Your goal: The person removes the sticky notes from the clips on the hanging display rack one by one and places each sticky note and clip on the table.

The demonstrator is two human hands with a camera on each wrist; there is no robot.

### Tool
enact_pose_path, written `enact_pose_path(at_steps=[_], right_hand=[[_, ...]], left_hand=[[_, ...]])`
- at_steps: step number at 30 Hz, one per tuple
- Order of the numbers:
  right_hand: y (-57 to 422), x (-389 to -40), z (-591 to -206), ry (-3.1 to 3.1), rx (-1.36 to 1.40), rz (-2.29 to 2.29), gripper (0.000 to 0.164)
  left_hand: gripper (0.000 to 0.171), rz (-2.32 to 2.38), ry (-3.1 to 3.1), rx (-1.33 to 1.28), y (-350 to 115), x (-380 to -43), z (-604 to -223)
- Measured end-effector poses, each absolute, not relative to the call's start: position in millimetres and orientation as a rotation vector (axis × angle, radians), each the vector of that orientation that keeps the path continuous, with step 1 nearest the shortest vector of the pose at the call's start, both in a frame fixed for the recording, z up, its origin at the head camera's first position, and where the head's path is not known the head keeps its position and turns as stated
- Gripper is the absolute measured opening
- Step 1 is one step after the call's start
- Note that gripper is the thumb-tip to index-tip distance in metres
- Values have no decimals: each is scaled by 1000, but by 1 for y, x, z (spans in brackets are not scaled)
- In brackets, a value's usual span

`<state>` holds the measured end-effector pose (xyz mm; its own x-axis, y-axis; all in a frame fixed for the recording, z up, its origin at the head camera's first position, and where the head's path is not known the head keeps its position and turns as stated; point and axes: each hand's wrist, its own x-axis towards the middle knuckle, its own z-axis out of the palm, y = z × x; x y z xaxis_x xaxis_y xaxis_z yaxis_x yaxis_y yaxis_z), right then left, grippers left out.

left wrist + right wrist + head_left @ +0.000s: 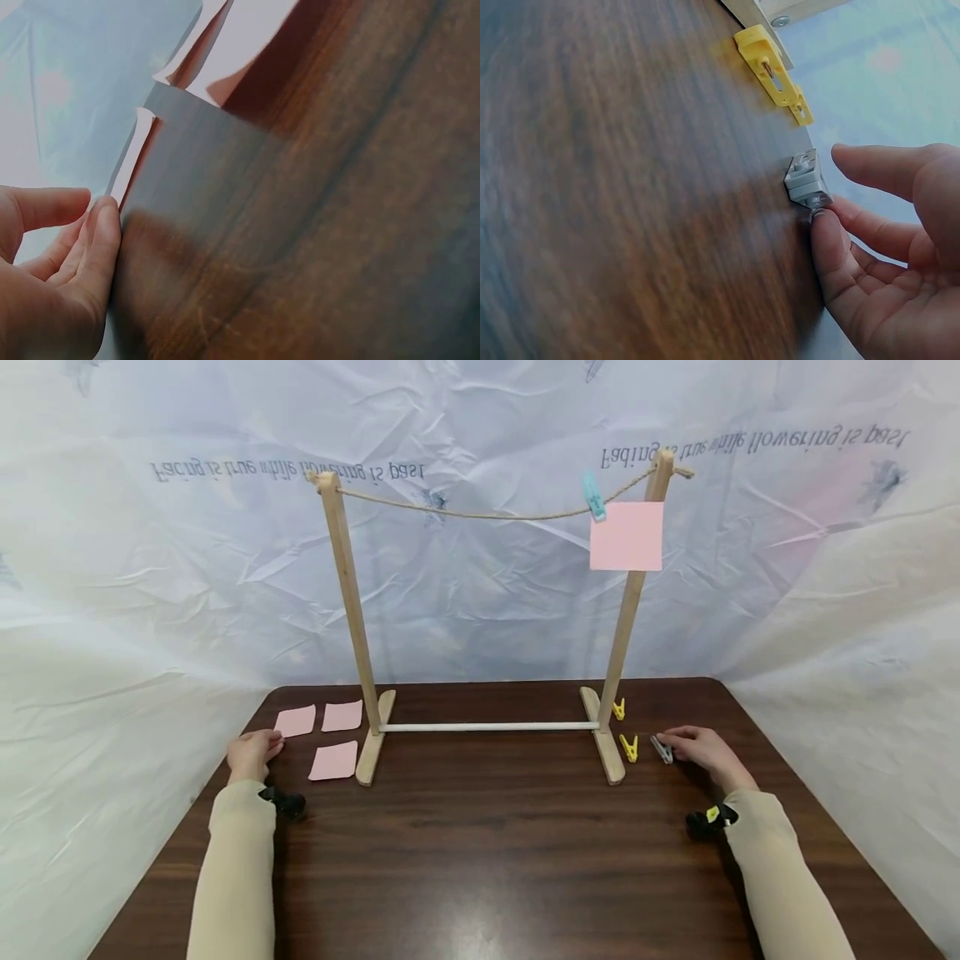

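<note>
My left hand [253,753] is at the near left corner of a pink paper note [296,721], its fingertips right at the edge. In the left wrist view the thumb stands apart from the fingers [105,240]. On the right side, my right hand [705,752] reaches a grey clothespin [662,749] lying on the table. Fingertips [829,232] touch one end of this clothespin, while the thumb [877,166] is held away from it. Two yellow clothespins [629,748] lie just left of the grey one.
A wooden frame [348,593] with a rope [480,516] strung across stands at the table's back. A light blue clothespin [594,497] holds a hanging pink note [627,537] near the right post. Two more pink notes [333,761] lie beside the left foot. Printed plastic sheeting surrounds the table.
</note>
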<state>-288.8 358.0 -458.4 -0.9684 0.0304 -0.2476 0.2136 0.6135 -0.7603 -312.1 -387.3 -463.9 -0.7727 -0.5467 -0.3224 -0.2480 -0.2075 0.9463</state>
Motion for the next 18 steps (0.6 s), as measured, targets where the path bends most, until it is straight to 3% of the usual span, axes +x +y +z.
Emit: enact_pose_path(at_steps=[6, 18], right_hand=[[358, -287, -462, 2646, 201, -1288, 68], [361, -287, -446, 2640, 133, -1360, 67]], left_hand=[[41, -2101, -1865, 838, -384, -305, -463], [15, -2139, -1909, 621, -377, -306, -430]])
